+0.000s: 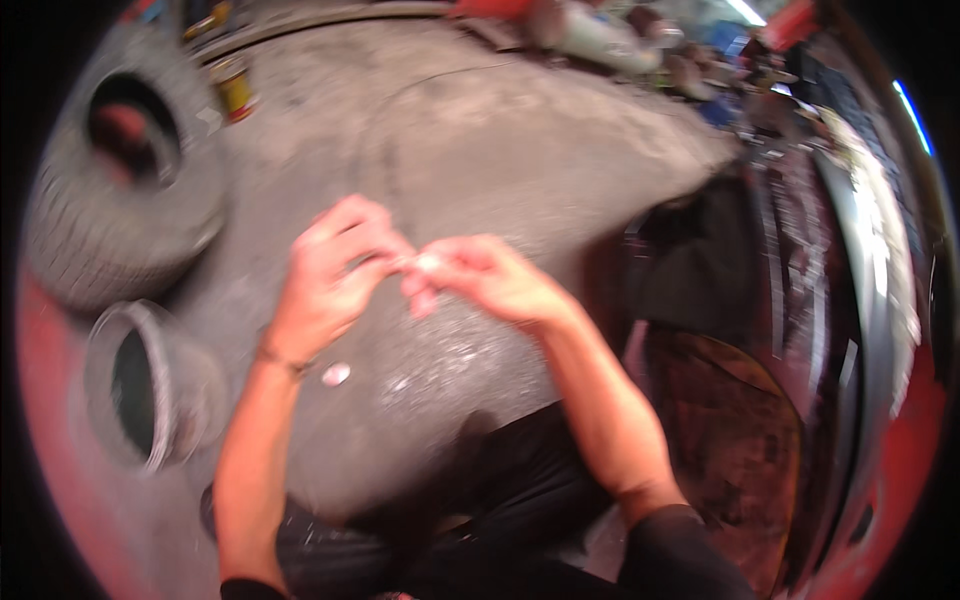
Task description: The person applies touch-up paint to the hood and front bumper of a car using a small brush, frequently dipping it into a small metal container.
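My hands are raised over the grey floor (500,130), to the right of the big tyre (145,235), and their fingertips meet. My right hand (490,275) has thumb and forefinger pinched, it seems, on a small pale thing (428,262); my left hand (345,260) comes up against it, fingers curled, though blur hides whether those fingers grip it too. I judge I keep both hands close and in front of me because something so small suits fingertips rather than a fist — and there both sides of it are within reach.

A grey bucket (200,395) sits on my side of the tyre, perhaps put there to be near me. A small pale disc (336,374), seemingly on the floor, lies right of the tyre and closer to me, under my left wrist with its dark band (284,362). Well to the tyre's right stands a dark glossy panel (790,250).

As for labels: the can (235,92) just past the tyre, at its far right side, wears yellow and red — but I can read no writing on it. I make out no brand anywhere else.
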Demonstrator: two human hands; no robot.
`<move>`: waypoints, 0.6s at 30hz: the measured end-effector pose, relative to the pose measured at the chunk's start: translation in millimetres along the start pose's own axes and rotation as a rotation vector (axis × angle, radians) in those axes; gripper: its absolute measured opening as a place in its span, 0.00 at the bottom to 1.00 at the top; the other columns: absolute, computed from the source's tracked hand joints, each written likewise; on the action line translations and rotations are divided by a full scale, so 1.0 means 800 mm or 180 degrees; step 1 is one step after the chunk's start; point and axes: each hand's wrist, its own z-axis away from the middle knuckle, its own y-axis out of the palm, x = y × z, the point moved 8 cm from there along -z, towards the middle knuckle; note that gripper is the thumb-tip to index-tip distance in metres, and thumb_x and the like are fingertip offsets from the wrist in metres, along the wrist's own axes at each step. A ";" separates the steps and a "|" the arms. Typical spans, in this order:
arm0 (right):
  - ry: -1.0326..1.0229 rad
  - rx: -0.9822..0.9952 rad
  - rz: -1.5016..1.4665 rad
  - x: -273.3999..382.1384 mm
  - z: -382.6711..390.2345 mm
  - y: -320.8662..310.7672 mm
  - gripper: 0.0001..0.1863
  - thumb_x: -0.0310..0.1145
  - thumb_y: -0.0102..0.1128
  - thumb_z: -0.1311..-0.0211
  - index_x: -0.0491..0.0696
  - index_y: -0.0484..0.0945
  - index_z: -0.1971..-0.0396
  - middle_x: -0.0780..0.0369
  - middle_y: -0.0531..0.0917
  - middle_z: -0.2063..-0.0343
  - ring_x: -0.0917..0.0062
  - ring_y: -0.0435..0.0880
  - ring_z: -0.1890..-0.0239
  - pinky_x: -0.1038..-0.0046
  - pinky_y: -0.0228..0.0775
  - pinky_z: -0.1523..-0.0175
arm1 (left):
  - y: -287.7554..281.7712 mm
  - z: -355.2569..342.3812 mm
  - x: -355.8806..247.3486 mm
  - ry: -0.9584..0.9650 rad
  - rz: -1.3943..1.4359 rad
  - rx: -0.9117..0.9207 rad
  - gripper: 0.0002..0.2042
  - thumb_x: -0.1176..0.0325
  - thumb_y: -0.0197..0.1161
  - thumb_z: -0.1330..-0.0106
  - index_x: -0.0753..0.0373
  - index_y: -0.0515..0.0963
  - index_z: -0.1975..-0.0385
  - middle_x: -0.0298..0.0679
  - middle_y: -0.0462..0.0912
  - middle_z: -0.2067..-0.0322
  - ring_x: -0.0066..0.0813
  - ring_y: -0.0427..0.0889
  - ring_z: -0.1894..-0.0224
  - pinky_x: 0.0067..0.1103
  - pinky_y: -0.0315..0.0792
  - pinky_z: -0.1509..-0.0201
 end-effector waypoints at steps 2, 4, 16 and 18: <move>0.0035 -0.0136 0.0074 0.011 0.002 -0.007 0.17 0.41 0.60 0.13 0.42 0.87 0.55 0.64 0.90 0.63 0.79 0.88 0.55 0.70 0.79 0.41 | -0.003 -0.004 -0.011 0.0423 -0.0633 0.0068 0.03 0.76 0.75 0.36 0.61 0.88 0.65 0.37 0.82 0.63 0.34 0.83 0.57 0.30 0.76 0.47; 0.0053 -0.0067 0.0293 0.005 -0.002 -0.013 0.19 0.46 0.63 0.15 0.44 0.88 0.52 0.65 0.92 0.62 0.83 0.85 0.52 0.72 0.74 0.39 | -0.002 -0.002 -0.003 0.0446 -0.0612 0.0086 0.04 0.71 0.75 0.32 0.61 0.86 0.64 0.37 0.84 0.64 0.36 0.83 0.58 0.32 0.75 0.46; -0.0372 -0.0538 0.1517 0.014 -0.030 0.006 0.16 0.42 0.71 0.22 0.42 0.89 0.55 0.66 0.93 0.64 0.85 0.85 0.57 0.72 0.78 0.48 | -0.007 0.067 0.115 -0.1646 0.0876 -0.0334 0.15 0.58 0.64 0.16 0.62 0.83 0.64 0.33 0.85 0.64 0.25 0.83 0.58 0.26 0.74 0.46; -0.0177 -0.0477 0.0993 0.000 -0.032 0.003 0.15 0.40 0.71 0.21 0.42 0.89 0.54 0.65 0.93 0.63 0.84 0.86 0.56 0.74 0.78 0.47 | 0.001 0.075 0.115 -0.1491 0.1360 -0.0673 0.14 0.57 0.63 0.15 0.63 0.84 0.55 0.34 0.86 0.57 0.25 0.83 0.52 0.26 0.74 0.42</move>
